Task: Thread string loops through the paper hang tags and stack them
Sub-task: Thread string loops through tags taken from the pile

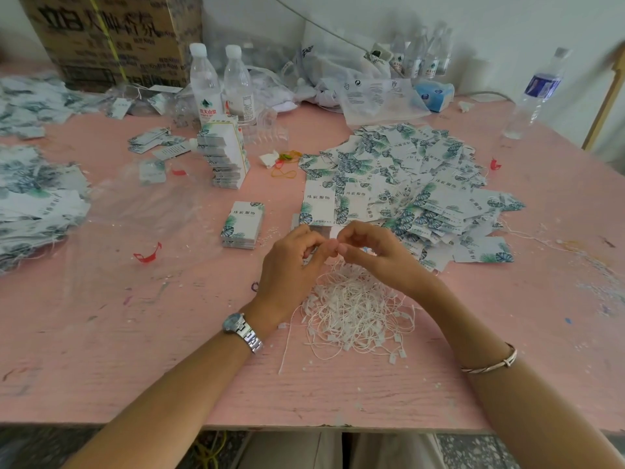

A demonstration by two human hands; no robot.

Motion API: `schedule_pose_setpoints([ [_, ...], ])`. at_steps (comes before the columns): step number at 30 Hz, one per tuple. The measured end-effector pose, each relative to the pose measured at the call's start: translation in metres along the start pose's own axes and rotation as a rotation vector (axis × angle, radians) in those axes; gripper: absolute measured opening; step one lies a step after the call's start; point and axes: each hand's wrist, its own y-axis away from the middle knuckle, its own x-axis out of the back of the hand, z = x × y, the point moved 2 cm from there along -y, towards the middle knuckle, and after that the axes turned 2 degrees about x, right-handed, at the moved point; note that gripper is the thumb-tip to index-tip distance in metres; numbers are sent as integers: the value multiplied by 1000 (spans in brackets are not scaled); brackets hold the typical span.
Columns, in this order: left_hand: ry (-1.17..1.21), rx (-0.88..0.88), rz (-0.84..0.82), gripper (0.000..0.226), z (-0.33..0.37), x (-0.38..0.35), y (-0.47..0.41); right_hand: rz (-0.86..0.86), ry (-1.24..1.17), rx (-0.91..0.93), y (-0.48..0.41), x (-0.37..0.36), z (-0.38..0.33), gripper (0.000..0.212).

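Pinching hands: I see the left hand [292, 262] and the right hand [375, 257] meeting fingertip to fingertip above the pink table [135, 350]. Both are curled on what looks like a single string loop [340, 265] rising from the pile.
String pile: the white tangle [355, 313] lies under the hands and on my side of them.
Hang tags: the loose heap [412, 177] fans out beyond the right hand. A short stack [243, 225] sits just past the left hand. A tall stack [225, 154] stands farther back by the water bottles [220, 82].
Risk, snagging: in my judgement, lifting one loop could drag its neighbours along, because the strands lie crossed and knotted together.
Risk, mixing: the heap's near edge touches the string pile, so a loose strand could sweep tags out of place.
Risk, toppling: the tall stack leans, and a jolt to the table could spill it.
Hidden: the fingers cover the loop's end, and I cannot tell whether either hand also holds a tag.
Cut off: the tag piles at the left edge [30, 204] are blurred and run out of view.
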Motion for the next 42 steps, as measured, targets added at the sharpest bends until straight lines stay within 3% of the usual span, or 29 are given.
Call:
schedule_pose_setpoints([
  [7,-22,-16,-3,38,5,1,1,7,-61,-36,-1,0,3,14],
  [11,-101,-31,190,20,4,8,-2,102,-122,-45,-2,3,6,11],
  [15,-281,-70,325,26,-1,16,-7,207,-189,-23,-3,7,6,10],
  [18,-471,-93,325,35,-7,18,-11,248,-238,-37,-3,10,7,10],
  [21,-527,-119,286,30,-9,18,-15,266,-273,-45,-3,11,9,8],
  [28,-656,-403,371,10,-9,25,-21,273,-282,-38,-3,10,12,9],
  [31,-683,-518,413,2,-7,24,-24,271,-289,-37,-4,10,13,8],
  [35,-726,-608,471,13,-5,21,-25,273,-285,-40,-4,11,14,7],
  [42,-642,-575,497,13,-6,25,-26,283,-288,-53,-4,11,12,6],
])
